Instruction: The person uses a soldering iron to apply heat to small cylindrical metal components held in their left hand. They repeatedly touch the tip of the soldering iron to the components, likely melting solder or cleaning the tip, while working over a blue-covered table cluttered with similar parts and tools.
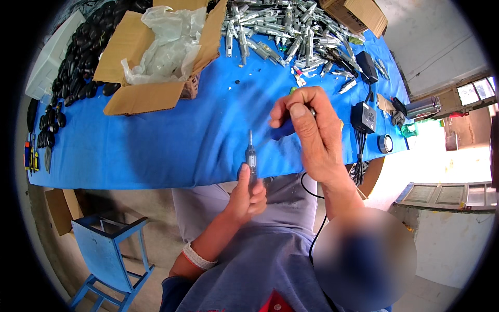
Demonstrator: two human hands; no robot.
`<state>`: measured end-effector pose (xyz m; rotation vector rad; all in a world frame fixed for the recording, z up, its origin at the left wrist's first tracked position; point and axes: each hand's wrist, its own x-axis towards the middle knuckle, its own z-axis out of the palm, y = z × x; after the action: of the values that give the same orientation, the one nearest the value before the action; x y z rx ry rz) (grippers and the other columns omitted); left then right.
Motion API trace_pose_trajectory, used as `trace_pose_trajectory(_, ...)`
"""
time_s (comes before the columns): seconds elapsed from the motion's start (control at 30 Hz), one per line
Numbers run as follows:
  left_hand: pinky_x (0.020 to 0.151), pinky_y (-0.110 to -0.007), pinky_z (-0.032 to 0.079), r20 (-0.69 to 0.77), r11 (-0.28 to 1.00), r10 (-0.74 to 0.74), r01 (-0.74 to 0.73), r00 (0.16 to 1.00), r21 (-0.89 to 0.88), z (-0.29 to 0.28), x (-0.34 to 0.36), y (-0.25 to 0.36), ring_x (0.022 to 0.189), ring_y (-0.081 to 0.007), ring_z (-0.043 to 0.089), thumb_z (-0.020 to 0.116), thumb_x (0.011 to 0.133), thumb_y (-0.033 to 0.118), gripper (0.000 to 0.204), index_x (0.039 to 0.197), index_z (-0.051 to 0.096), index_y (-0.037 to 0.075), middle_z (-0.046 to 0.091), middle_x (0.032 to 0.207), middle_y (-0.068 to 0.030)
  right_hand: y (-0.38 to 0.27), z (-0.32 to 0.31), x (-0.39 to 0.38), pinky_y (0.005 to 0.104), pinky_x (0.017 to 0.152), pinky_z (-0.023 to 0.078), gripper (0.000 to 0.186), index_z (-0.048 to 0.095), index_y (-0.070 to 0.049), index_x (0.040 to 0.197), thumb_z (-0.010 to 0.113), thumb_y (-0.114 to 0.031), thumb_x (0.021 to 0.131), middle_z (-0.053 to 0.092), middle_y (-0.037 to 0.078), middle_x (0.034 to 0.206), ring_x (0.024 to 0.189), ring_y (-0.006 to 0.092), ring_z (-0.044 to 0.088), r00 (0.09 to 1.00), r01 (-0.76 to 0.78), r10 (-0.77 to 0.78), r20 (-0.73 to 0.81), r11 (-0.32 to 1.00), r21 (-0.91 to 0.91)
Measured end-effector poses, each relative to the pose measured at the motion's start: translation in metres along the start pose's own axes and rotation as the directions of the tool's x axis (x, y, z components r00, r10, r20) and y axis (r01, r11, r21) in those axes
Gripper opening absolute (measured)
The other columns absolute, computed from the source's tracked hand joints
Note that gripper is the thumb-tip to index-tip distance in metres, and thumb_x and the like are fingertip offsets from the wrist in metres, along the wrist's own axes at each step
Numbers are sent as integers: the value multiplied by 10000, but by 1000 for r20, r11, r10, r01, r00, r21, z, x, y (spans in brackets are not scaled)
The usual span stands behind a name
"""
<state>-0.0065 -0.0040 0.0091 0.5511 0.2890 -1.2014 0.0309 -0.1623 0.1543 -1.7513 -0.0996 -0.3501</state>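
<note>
My left hand point(246, 198) is closed around the lower end of a slim grey mechanism point(251, 158). A thin metal shaft points up from its top, away from me. To the right and a little higher, my right hand point(314, 122) is closed on a blue-handled tool point(284, 130). A bit of green shows above the fingers. Its working end is blurred, so I cannot tell its exact kind. Both hands are over the near part of the blue-covered table point(208, 151), the left one at its edge. The tool and the mechanism appear slightly apart.
An open cardboard box point(143, 104) with clear plastic stands back left, beside many black rounded casings point(83, 57). A heap of silver mechanisms point(291, 31) covers the back. Black power boxes point(365, 117) and a tape roll point(385, 143) lie right. A blue stool point(104, 249) stands lower left.
</note>
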Motion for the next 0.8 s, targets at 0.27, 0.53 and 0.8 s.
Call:
trace_pose_trajectory(0.27, 351, -248, 227, -9, 1000, -22, 22, 1000, -11, -1, 2, 0, 322, -101, 262, 264, 868, 726, 637, 604, 359, 154, 300, 472, 38, 12, 36, 6, 273, 592, 418, 303, 416, -44, 828, 399, -302, 985, 457, 72, 723, 624, 136, 450, 987, 52, -18, -159, 975, 215)
trace_pose_trajectory(0.53, 355, -256, 221, -46, 998, -54, 53, 997, -25, 1, 0, 0, 323, -110, 265, 277, 849, 746, 645, 609, 358, 152, 294, 473, 31, 19, 43, 19, 243, 413, 316, 406, 407, -44, 673, 358, -283, 998, 433, 41, 549, 466, 88, 380, 991, 120, -93, -98, 936, 332)
trace_pose_trajectory(0.8, 356, -257, 218, -89, 999, -40, 42, 995, 17, 5, -3, 3, 324, -110, 258, 322, 832, 757, 647, 610, 355, 151, 286, 474, 30, 22, 30, 49, 254, 422, 315, 406, 387, -65, 691, 413, -379, 947, 409, 48, 560, 458, 121, 352, 928, -181, -16, 373, 855, 486)
